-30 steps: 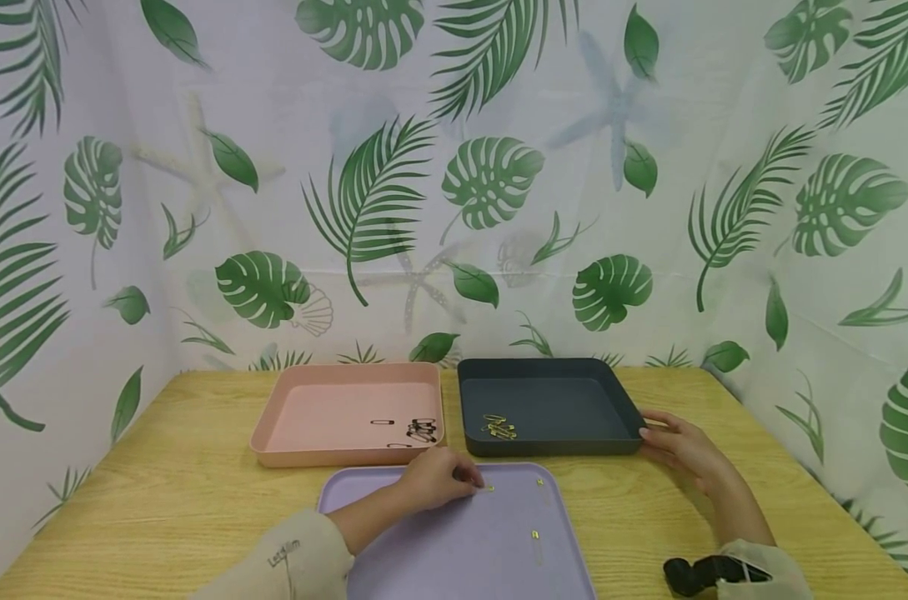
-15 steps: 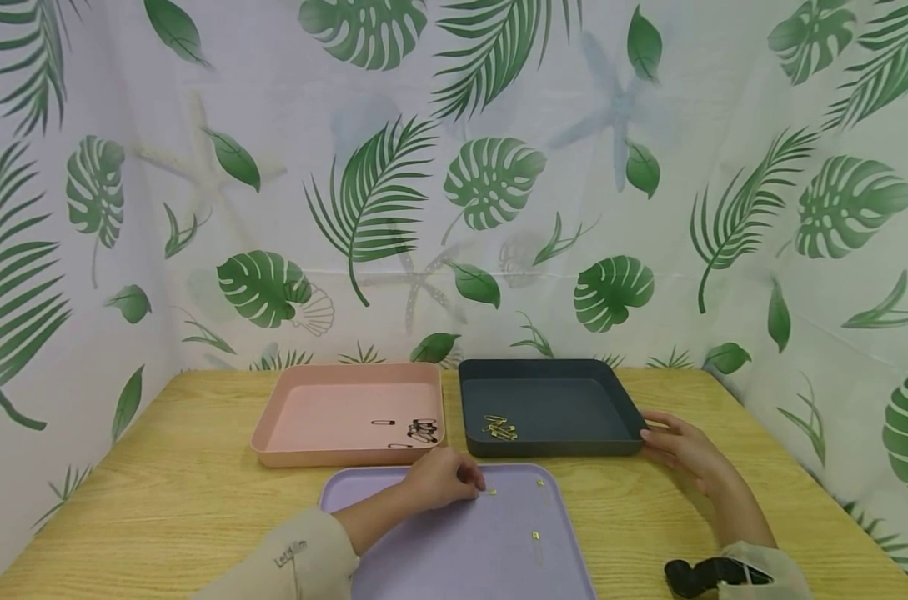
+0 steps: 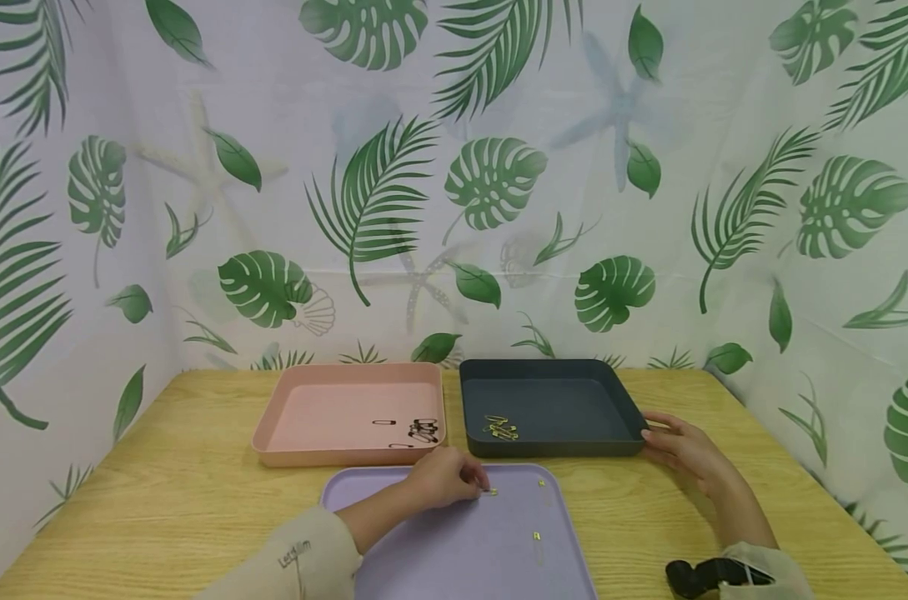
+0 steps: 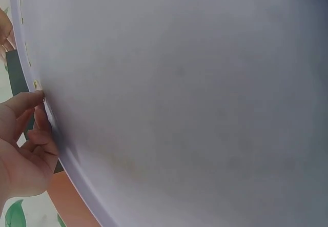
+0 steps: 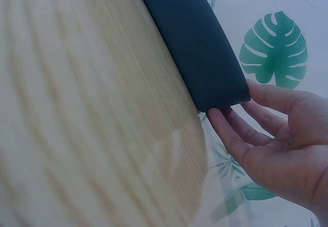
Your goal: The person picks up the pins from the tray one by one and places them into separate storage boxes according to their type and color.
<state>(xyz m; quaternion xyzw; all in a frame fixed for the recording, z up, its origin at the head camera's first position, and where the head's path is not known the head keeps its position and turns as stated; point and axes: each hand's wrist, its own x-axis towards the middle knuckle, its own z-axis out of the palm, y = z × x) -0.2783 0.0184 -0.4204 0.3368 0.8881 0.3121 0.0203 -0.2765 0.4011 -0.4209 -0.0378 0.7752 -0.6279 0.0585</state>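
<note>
My left hand (image 3: 446, 479) pinches a gold safety pin (image 3: 493, 492) between thumb and forefinger at the far part of the lavender tray (image 3: 454, 558). Most of that pin is hidden by the fingers. Two more gold safety pins lie on the tray's right side, one far (image 3: 541, 483) and one nearer (image 3: 537, 537). At the dark tray (image 3: 566, 448), my right hand (image 3: 686, 454) touches the right front corner; the right wrist view shows its nearly straight fingers and thumb (image 5: 225, 129) against the tray's end.
A pink tray (image 3: 326, 457) stands at the back left, with several black safety pins (image 3: 423, 430) in it. Several gold safety pins (image 3: 501, 428) lie in the dark tray's front left corner. Leaf-patterned cloth (image 3: 454, 183) hangs behind the wooden table (image 3: 161, 500).
The view has shifted very slightly. My left hand stays at the gold safety pin on the lavender tray, and my right hand stays on the dark tray's corner.
</note>
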